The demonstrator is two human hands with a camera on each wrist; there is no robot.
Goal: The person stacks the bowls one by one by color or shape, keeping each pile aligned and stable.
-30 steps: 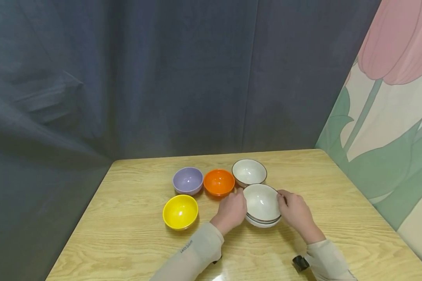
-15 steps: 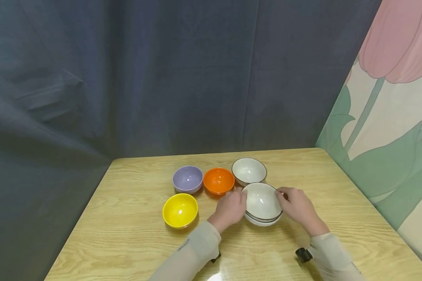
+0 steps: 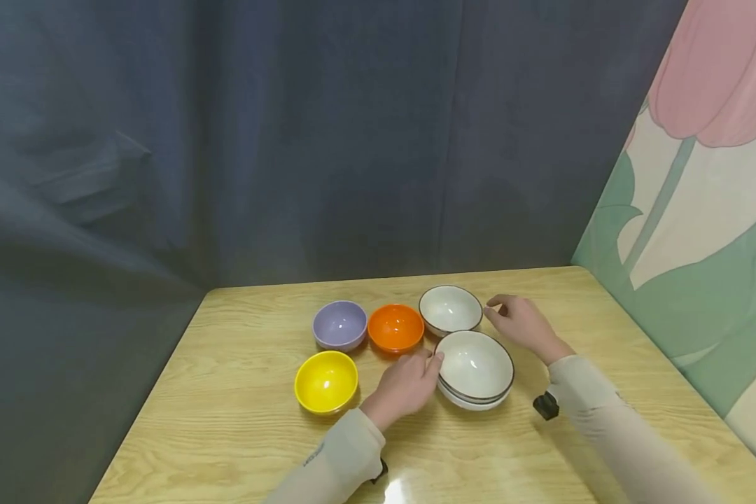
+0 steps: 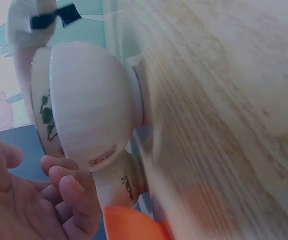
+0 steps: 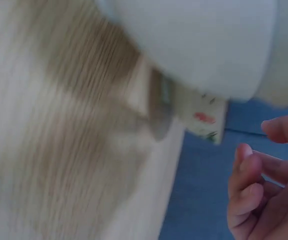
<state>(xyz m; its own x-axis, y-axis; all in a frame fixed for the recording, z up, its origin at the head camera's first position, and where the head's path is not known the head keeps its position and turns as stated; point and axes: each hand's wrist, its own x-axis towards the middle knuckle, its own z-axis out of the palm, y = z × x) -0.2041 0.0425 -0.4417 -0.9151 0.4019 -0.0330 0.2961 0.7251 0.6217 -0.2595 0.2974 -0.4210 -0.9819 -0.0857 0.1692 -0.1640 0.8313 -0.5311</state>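
A stack of white bowls (image 3: pixel 474 364) stands on the wooden table; its top bowl has a dark rim, and a green leaf pattern shows above the plain white bowl (image 4: pixel 86 105) in the left wrist view. My left hand (image 3: pixel 404 386) is at the stack's left rim, thumb and loosely bent fingers apart; whether the fingertips touch is unclear. Beside the right edge of a second white bowl (image 3: pixel 450 309), behind the stack, my right hand (image 3: pixel 521 323) hovers with nothing in it. The right wrist view shows its thumb and fingers (image 5: pixel 246 197) separated.
Left of the white bowls are an orange bowl (image 3: pixel 395 327), a purple bowl (image 3: pixel 340 325) and, nearer, a yellow bowl (image 3: pixel 326 382). A dark curtain (image 3: pixel 353 140) hangs behind the table (image 3: pixel 214 420). A wall with a painted tulip (image 3: pixel 712 77) is at the right.
My right hand has let go of the stack's right rim and moved back to beside the rear white bowl. The left hand has eased slightly left and down. The bowls stay in place.
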